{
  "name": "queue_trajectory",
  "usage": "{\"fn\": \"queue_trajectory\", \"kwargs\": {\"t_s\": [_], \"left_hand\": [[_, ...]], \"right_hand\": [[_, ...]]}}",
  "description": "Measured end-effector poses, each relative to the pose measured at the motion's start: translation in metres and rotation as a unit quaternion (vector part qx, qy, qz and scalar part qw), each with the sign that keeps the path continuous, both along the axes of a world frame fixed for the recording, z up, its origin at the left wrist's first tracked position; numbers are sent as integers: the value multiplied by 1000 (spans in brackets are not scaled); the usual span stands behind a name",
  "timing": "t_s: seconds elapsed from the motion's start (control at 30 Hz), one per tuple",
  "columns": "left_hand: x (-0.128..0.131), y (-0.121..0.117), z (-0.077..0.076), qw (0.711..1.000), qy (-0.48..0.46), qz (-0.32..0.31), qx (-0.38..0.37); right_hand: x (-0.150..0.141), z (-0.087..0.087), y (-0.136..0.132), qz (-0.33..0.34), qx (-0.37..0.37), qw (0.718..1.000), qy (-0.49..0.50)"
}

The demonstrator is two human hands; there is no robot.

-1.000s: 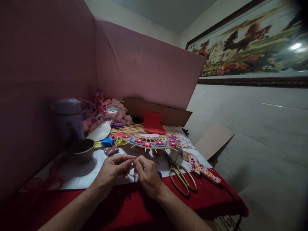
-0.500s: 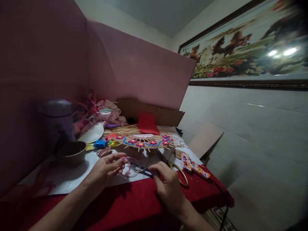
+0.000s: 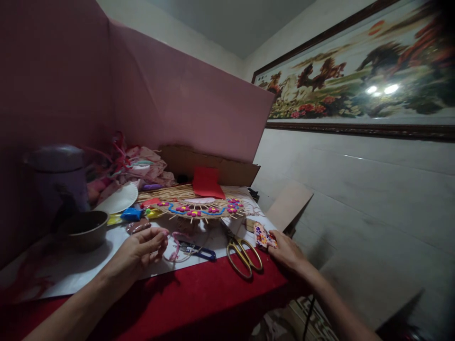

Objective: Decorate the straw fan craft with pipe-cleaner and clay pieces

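Note:
My left hand (image 3: 151,244) is pinched closed over the white paper, a small bit of pink material (image 3: 165,232) at its fingertips. Beside it a loop of pink cord (image 3: 175,252) lies on the paper. Just right of the cord rest blue-handled thread snips (image 3: 202,252). My right hand (image 3: 287,250) is wrapped round the handle of a flower-patterned glue gun (image 3: 263,237) at the table's right side. Between the hands, gold-handled scissors (image 3: 245,258) lie over the paper and the red cloth. Behind them stands a curved piece with pink clay flowers (image 3: 202,210) and protruding sticks.
A dark bowl (image 3: 87,232) and a lidded purple container (image 3: 59,184) stand at left. Blue (image 3: 131,214) and brown packets (image 3: 138,226) sit near a white paper plate (image 3: 119,198). Thin sticks, red paper (image 3: 208,182) and cardboard (image 3: 234,171) are at the back. The red tablecloth (image 3: 199,293) covers the front edge.
My right hand has let go of the blue snips, leaving them on the paper, and moved right onto the glue gun. The left hand stays pinched. The view has turned slightly right.

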State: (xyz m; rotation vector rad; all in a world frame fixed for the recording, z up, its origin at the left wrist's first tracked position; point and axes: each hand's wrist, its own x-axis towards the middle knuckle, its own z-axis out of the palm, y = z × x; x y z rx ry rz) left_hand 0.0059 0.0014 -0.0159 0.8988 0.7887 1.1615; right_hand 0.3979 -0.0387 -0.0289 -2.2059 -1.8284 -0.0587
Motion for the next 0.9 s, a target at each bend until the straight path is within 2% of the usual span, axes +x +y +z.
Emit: {"fn": "queue_trajectory", "kwargs": {"t_s": [0.17,0.3,0.4,0.5,0.57,0.63,0.73,0.8,0.9], "left_hand": [[1,1,-2,1000,7,6,13],[2,2,-2,1000,11,8,22],[2,2,-3,1000,11,21,11],[2,2,-3,1000,8,19,10],[1,2,-2,1000,8,13,13],[1,2,-2,1000,8,13,10],[2,1,-1,1000,11,18,6],[2,1,-2,1000,10,18,8],[3,1,-3,1000,16,14,5]], "right_hand": [[6,4,0,100,26,993,56],[9,10,0,135,58,987,62],[11,12,3,148,52,982,105],[14,12,7,141,22,979,145],[16,12,8,130,27,973,190],[16,12,7,116,36,950,289],[17,14,3,95,27,890,445],[18,17,0,80,29,859,504],[20,19,-3,60,79,828,553]]}}
